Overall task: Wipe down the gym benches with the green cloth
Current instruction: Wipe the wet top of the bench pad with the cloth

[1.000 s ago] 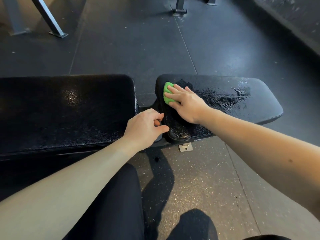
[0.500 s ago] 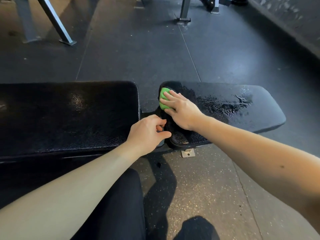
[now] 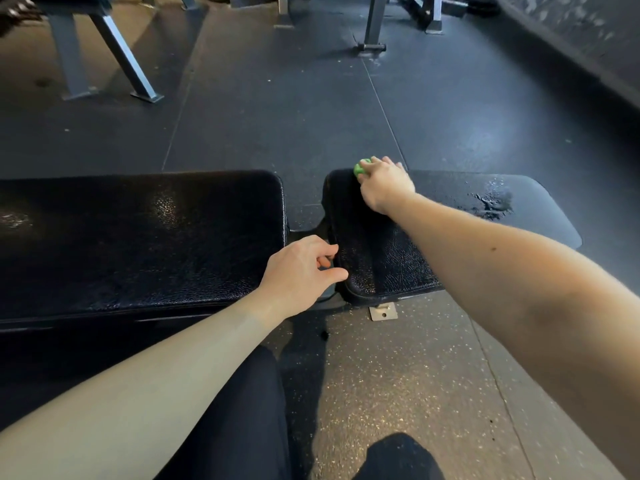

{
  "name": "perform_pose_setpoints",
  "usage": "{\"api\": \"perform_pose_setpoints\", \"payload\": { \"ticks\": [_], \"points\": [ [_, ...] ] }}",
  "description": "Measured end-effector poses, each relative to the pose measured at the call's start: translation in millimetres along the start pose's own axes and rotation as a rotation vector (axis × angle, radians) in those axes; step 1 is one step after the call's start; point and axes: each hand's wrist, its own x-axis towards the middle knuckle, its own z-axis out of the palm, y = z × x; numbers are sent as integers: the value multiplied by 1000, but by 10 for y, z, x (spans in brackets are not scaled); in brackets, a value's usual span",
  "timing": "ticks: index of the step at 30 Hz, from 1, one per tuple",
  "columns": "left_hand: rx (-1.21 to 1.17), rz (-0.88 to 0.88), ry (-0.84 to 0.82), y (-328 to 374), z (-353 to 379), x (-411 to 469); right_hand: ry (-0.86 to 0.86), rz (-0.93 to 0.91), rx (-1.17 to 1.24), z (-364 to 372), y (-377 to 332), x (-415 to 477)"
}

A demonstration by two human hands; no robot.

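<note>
— How many pads are seen, and how many cloths?

— Two black pads are counted: a long pad (image 3: 138, 237) on the left and a seat pad (image 3: 381, 265) on the right, parted by a narrow gap. One green cloth (image 3: 361, 168) is seen, bunched at the far edge of the seat pad, near its left corner.

— By what is the cloth held?

— It is covered by the right hand (image 3: 385, 187), whose fingers are curled over it and pressed down onto the pad. Only a small green lump is left showing.

— And the other hand?

— The left hand (image 3: 298, 271) is placed over the gap between the two pads, fingers loosely curled, thumb and forefinger stretched to the seat pad's near left edge. Whether anything is gripped there cannot be told.

— What else is counted?

— One wet patch (image 3: 491, 202) is seen on the right part of the seat pad, well apart from the cloth. One small metal plate (image 3: 382, 311) is seen on the floor (image 3: 277, 116) just below the seat pad's near edge. Two grey legs (image 3: 128, 60) of other equipment are seen at the far left.
</note>
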Motion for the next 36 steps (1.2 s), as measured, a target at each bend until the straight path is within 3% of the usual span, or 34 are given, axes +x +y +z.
{"api": "perform_pose_setpoints", "payload": {
  "ticks": [4,7,11,14,18,21,25,27,32,36],
  "points": [
    [-3,-18,-1,-17,7,8,76,-164,17,145,-262,-330],
    [-5,-13,-1,-19,12,13,45,-250,108,110,-17,-510],
    [-13,-3,7,-19,21,14,46,2,-6,33,527,-211],
    [-10,5,18,-9,18,11,16,159,-8,-4,509,-94],
    [-3,-10,14,-26,26,15,64,-60,-65,124,9,-337],
    [6,-8,9,-24,27,22,11,-190,-68,84,139,-425],
    [4,-7,16,-21,30,24,7,106,-114,-52,758,-225],
    [8,-6,19,-32,33,28,-4,163,-104,-60,766,-220],
    [16,-20,13,-31,30,24,62,-70,-51,96,128,-627],
    [11,-30,5,3,11,9,33,-150,-6,37,352,-817]
  ]
}}
